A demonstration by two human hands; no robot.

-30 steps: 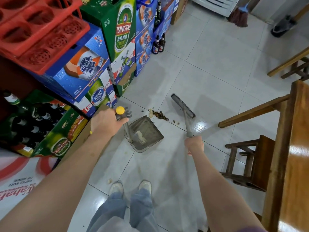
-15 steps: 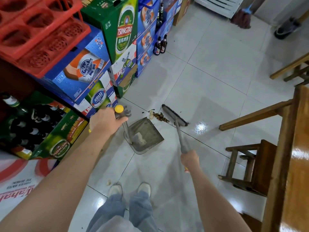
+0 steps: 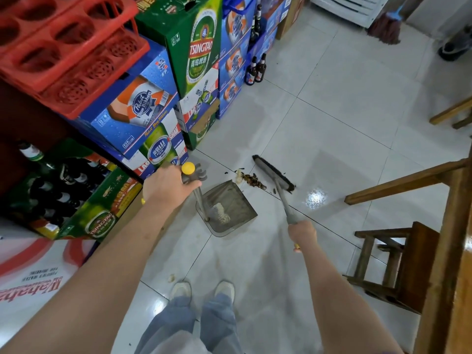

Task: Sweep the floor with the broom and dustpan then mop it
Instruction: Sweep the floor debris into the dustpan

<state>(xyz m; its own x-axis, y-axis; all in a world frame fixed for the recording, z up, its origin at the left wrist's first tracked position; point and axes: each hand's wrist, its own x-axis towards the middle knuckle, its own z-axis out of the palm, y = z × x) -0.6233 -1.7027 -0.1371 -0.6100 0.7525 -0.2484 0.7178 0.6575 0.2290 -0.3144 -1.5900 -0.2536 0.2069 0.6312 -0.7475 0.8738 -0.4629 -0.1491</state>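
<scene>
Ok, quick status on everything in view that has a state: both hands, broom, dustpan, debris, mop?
left hand: grips the dustpan handle
right hand: grips the broom handle
dustpan: on the floor, pale scraps already inside
broom: head down on the tiles, just beyond the debris
debris pile: on the floor between broom head and dustpan
mop: unused, far corner

glossy tiled floor (image 3: 332, 123), wooden stool (image 3: 398, 264)

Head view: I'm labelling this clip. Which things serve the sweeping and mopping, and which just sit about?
Job: broom in right hand; dustpan held by left hand; debris pile; mop.

Lying about: beer cartons; two bottles; red crates; wooden stool.
</scene>
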